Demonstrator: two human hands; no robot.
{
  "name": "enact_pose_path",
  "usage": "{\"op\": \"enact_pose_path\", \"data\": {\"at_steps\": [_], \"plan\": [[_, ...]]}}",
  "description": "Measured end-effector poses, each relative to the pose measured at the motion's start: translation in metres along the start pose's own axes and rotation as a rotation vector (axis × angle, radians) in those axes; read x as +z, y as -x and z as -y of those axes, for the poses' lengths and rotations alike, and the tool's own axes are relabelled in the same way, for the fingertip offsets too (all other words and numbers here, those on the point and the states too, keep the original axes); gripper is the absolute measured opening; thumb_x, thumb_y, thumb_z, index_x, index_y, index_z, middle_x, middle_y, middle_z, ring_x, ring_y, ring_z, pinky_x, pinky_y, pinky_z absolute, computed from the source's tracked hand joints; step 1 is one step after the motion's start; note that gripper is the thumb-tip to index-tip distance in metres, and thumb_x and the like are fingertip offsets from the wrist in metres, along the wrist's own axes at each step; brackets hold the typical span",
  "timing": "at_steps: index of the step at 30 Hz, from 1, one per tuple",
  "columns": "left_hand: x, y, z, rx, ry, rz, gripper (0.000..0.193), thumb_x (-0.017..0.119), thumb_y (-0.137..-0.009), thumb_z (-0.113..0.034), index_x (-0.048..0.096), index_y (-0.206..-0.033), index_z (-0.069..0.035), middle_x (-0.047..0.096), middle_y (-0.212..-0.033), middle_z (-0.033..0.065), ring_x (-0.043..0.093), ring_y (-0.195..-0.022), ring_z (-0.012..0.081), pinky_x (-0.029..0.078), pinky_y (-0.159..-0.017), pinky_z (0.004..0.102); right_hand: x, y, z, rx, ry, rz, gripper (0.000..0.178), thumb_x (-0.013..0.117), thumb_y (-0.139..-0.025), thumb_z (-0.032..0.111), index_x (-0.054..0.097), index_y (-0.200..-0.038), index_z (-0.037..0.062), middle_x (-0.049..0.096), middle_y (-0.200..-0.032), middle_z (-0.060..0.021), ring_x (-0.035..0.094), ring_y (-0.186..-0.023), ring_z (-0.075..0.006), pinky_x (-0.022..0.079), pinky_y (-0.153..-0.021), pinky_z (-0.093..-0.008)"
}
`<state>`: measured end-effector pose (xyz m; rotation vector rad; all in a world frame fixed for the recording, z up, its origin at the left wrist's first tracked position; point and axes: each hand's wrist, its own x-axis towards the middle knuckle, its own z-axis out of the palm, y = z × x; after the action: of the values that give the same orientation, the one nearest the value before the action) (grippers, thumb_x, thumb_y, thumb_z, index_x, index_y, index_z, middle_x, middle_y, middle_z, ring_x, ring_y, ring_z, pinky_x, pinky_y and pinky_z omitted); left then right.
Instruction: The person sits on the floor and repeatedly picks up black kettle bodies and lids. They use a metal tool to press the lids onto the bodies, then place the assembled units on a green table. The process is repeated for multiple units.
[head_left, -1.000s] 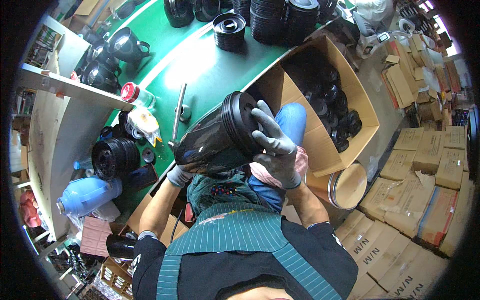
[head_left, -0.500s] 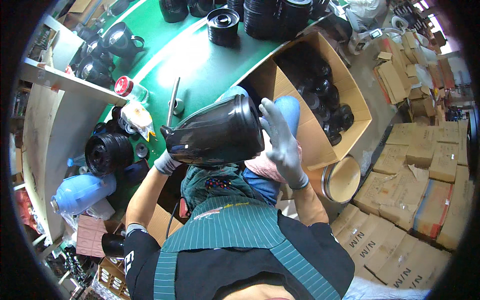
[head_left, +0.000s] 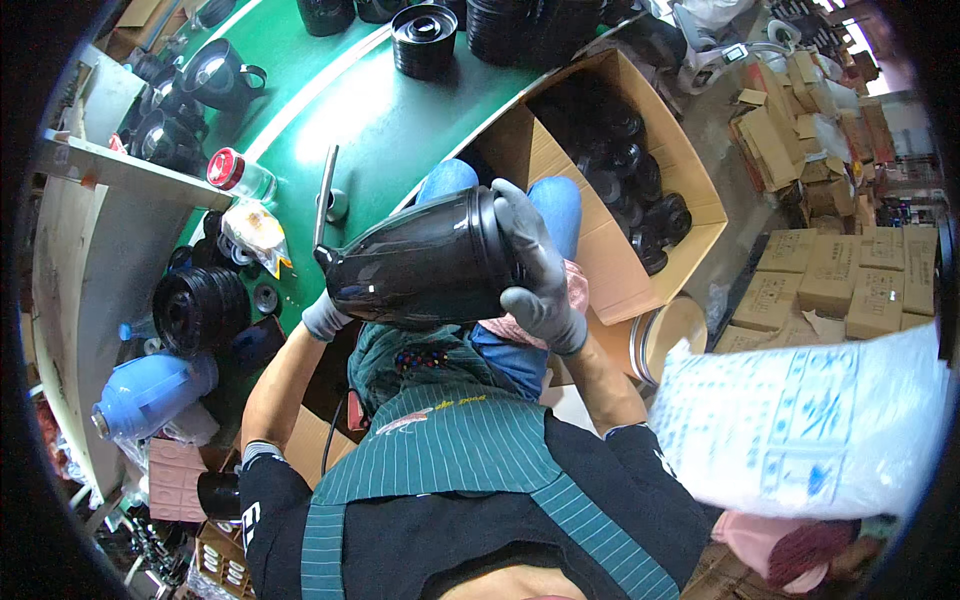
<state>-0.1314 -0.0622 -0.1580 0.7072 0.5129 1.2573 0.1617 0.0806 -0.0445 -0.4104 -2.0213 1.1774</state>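
Note:
A glossy black tapered jug body [head_left: 410, 265] lies on its side above my lap, its wide, ringed end toward the right. My left hand [head_left: 325, 317], in a grey glove, supports the narrow end; most of its fingers are hidden behind the jug body. Against the wide end rests my gloved right hand [head_left: 545, 275], with its fingers curved over the rim and the thumb low at the edge. A thin metal rod [head_left: 326, 195] rises just beyond the narrow end, beside a small grey cup-like piece [head_left: 336, 204].
Black lids [head_left: 425, 40] are stacked on the green table [head_left: 370, 130]. A red-capped jar [head_left: 240, 174] and a blue flask [head_left: 155, 393] are at left. To the right stands an open carton [head_left: 690, 230] of black parts. A white sack [head_left: 800, 430] fills the lower right, above pink cloth [head_left: 765, 545].
My right hand, open and apart from the rim before, has closed onto the jug body's wide end. A large white sack has come into view at the lower right.

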Motion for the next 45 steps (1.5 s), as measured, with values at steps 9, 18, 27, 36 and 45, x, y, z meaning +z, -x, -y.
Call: {"op": "enact_pose_path", "data": {"at_steps": [9,18,27,36,45], "plan": [[0.004,-0.013,-0.001,-0.261,-0.191,0.073,0.058,0.076,-0.098,-0.013,0.055,-0.151,-0.004,0.062,-0.149,0.0129,0.061,-0.133,0.0241,0.050,-0.116,0.0416,-0.020,-0.001,-0.006,-0.262,0.149,0.139,0.100,0.067,-0.089,0.079,0.050,-0.163,0.0137,0.031,-0.166,-0.0375,0.037,-0.150,-0.0572,0.033,-0.123,-0.0597],[-0.001,-0.014,-0.004,0.030,-0.267,-0.298,0.047,0.076,-0.097,-0.015,0.065,-0.141,-0.002,0.072,-0.134,0.0117,0.069,-0.119,0.0233,0.055,-0.106,0.0388,-0.030,0.002,0.017,0.440,-0.444,-0.164,0.108,0.047,-0.103,0.078,0.010,-0.174,0.0053,0.014,-0.179,-0.0228,0.017,-0.165,-0.0376,0.014,-0.133,-0.0501],[-0.001,-0.004,0.010,0.247,-0.585,-0.598,0.030,0.074,-0.093,-0.015,0.077,-0.118,0.002,0.081,-0.105,0.0063,0.073,-0.096,0.0164,0.059,-0.090,0.0335,-0.003,-0.007,0.010,0.256,-0.164,-0.015,0.075,0.036,-0.117,0.049,0.023,-0.170,-0.0032,0.022,-0.179,-0.0174,0.024,-0.165,-0.0289,0.014,-0.134,-0.0393],[0.038,-0.006,-0.047,0.358,-1.395,-0.541,0.031,0.072,-0.094,-0.021,0.078,-0.114,0.000,0.081,-0.105,0.0147,0.079,-0.094,0.0301,0.061,-0.086,0.0396,-0.005,-0.015,0.003,0.348,-0.496,-0.057,0.065,0.028,-0.121,0.039,0.027,-0.168,-0.0057,0.033,-0.174,-0.0168,0.033,-0.160,-0.0228,0.017,-0.133,-0.0340],[0.065,-0.022,-0.062,0.206,-1.105,-0.517,0.035,0.075,-0.088,-0.020,0.076,-0.113,0.004,0.077,-0.091,0.0096,0.070,-0.086,0.0125,0.057,-0.080,0.0314,-0.029,0.019,-0.005,0.067,-0.078,0.142,0.108,0.045,-0.103,0.075,0.006,-0.174,0.0044,0.009,-0.180,-0.0236,0.014,-0.167,-0.0352,0.012,-0.134,-0.0452]]}}
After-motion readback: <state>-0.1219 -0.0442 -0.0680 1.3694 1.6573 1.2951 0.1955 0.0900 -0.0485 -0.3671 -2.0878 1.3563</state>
